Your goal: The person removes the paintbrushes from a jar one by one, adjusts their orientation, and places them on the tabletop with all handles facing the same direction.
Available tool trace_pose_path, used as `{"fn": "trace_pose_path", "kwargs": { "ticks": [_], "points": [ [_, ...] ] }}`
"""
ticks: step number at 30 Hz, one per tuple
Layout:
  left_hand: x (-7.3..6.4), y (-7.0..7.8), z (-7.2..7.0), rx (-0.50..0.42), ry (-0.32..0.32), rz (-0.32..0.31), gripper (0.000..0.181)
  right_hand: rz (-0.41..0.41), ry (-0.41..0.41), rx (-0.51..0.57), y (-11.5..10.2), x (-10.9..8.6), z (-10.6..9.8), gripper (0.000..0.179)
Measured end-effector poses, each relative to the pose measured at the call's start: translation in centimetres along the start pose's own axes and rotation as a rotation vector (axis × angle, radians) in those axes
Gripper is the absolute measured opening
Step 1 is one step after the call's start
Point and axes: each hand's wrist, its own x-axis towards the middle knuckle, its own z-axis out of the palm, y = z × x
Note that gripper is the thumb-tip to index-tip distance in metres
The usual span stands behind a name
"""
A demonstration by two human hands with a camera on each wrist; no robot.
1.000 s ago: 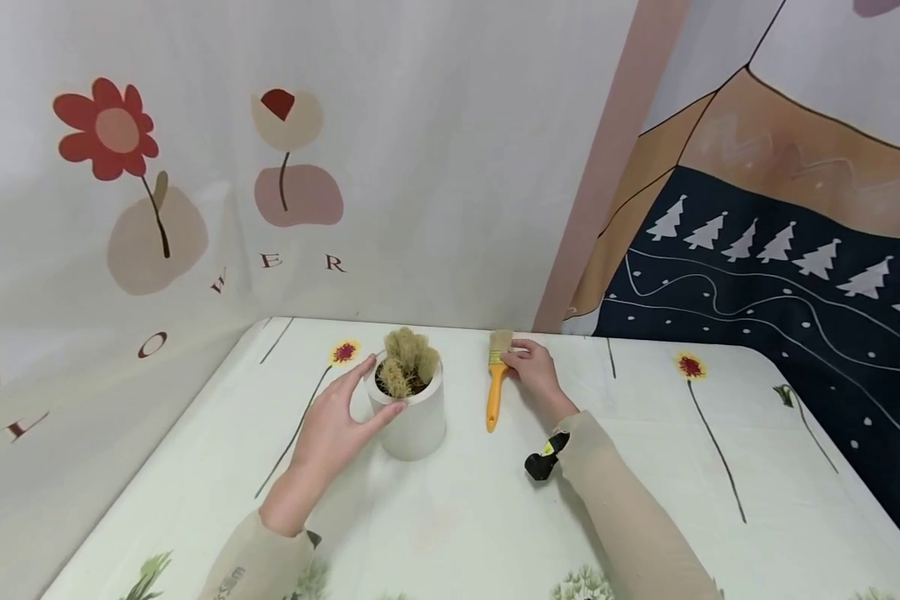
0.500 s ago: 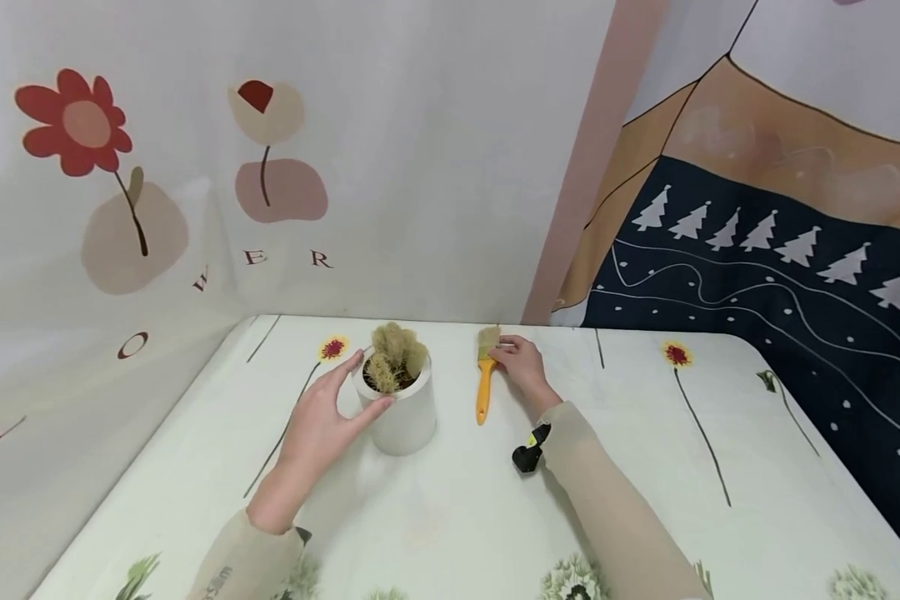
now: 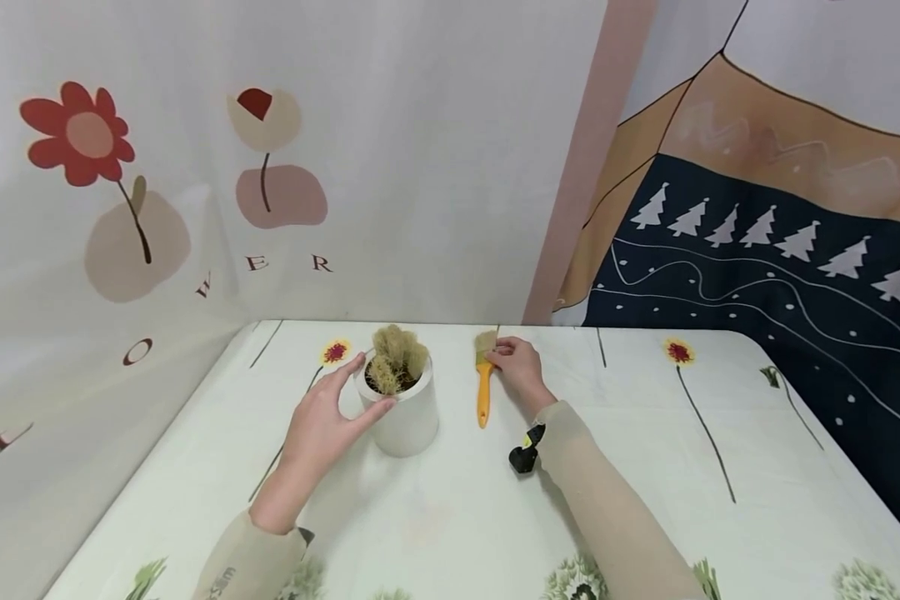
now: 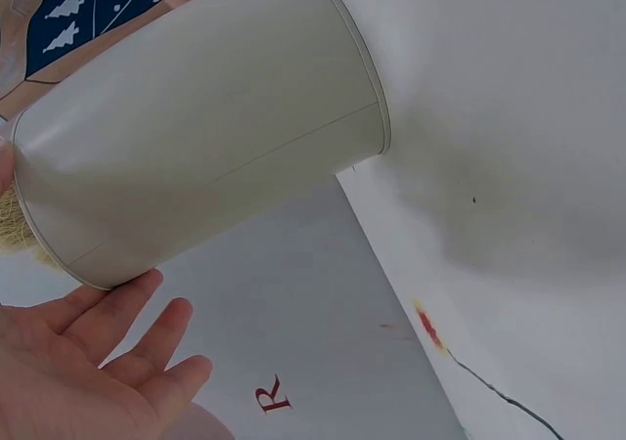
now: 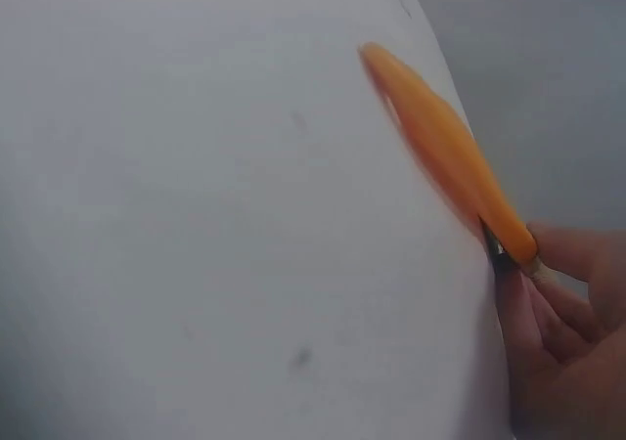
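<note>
A white cylindrical plant pot (image 3: pixel 405 423) stands upright on the table, holding a yellowish-green cactus-like plant (image 3: pixel 397 358) in dark soil. My left hand (image 3: pixel 318 429) spans its rim, thumb on the near side and index finger on the far left; the left wrist view shows fingertips (image 4: pixel 142 282) against the rim while the other fingers stay spread. Right of the pot, my right hand (image 3: pixel 520 367) pinches a paintbrush (image 3: pixel 483 396) near its metal band, bristles pointing to the back. In the right wrist view the orange handle (image 5: pixel 440 142) lies close over the tabletop.
The table (image 3: pixel 435 533) has a white cloth printed with flowers. Behind it hangs a pale printed curtain (image 3: pixel 420 167), with a dark blue tree-patterned part (image 3: pixel 765 283) at the right. A black wrist strap piece (image 3: pixel 523 458) hangs by my right sleeve.
The head view has shifted slightly, moving everything a little left in the picture. Both hands keep their places on the pot and the paintbrush.
</note>
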Motion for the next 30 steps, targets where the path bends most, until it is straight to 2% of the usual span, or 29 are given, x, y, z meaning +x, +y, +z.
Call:
{"fn": "trace_pose_path", "kwargs": {
  "ticks": [11,18,22,28,30],
  "points": [
    [-0.2,-0.3,0.1,0.008,-0.003,0.003,0.085,-0.049,0.024,-0.121,0.1,-0.8,0.8,0.035],
    [-0.1,-0.3,0.2,0.005,0.000,0.010,0.085,-0.046,0.034,-0.080,0.3,-0.8,0.6,0.034],
    [-0.4,-0.4,0.3,0.006,-0.003,0.004,0.085,-0.007,-0.008,-0.006,0.7,-0.7,0.1,0.031],
    [0.0,-0.1,0.3,-0.007,0.021,0.025,0.085,0.073,-0.033,0.255,0.0,-0.3,-1.6,0.031],
    [0.0,-0.1,0.4,-0.014,0.022,0.023,0.085,0.095,-0.056,0.297,-0.3,-0.5,-2.0,0.033]
  ]
}}
